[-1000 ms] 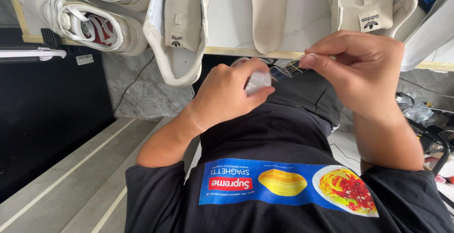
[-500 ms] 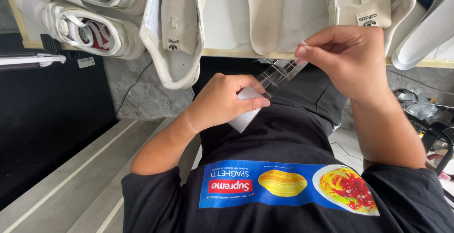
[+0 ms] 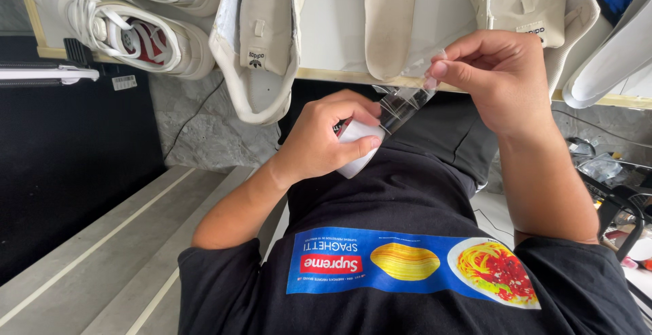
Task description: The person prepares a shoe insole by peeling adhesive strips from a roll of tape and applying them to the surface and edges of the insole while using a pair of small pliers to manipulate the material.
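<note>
Over the lap, below the tabletop (image 3: 339, 75) edge, the left hand (image 3: 319, 138) is closed round a tape roll (image 3: 358, 146) while the right hand (image 3: 499, 77) pinches the clear strip (image 3: 402, 104). Stretched taut (and sticky), the strip could fold onto itself or slip the pinch.

Bright, even daylight with soft shadows; sharp focus throughout, slight wide-angle stretching at the edges, mild glare on the clear tape (image 3: 401, 104).

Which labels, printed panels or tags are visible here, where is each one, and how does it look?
Printed panel: on the chest of the black shirt, long blue rectangle with red, yellow and white pictures.
Small sticker: on the dark surface at left, white rectangle with dark marks.
Tongue tag: on the cream shoe upper, small, with dark print.
Roll of clear tape: in the left hand, white side; the right hand pulls its strip.
</note>
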